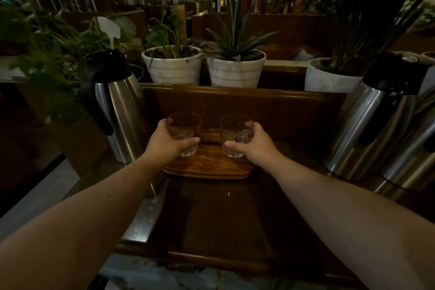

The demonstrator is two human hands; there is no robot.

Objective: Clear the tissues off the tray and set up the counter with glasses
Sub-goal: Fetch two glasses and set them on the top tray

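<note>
— What are the hands doing?

— Each is wrapped around a clear tumbler. The left hand (168, 140) grips the left glass (184, 133), thumb across the near face, fingers curled round the far side. The right hand (253, 142) holds the right glass (236, 135) the same way, mirrored.

— And where do the glasses sit?

— Both are upright over the wooden tray (207, 168), which lies on the dark table (223, 219) towards its far edge, roughly midway between the left and right edges. The left glass is at the tray's left end, the right glass at its right end, apart from each other. Whether their bases touch the wood or hang just above it, I cannot tell in this dim light.

— Any tissues on the tray?

— The wood that shows between and before the glasses is bare.

— What else stands about?

— A steel flask with a black lid (117, 101) at the table's left edge, two more steel flasks (374, 125) at the right edge. Behind the table's raised far edge are two white striped plant pots (174, 68), side by side, and a plain white pot (329, 77) to the right.
</note>
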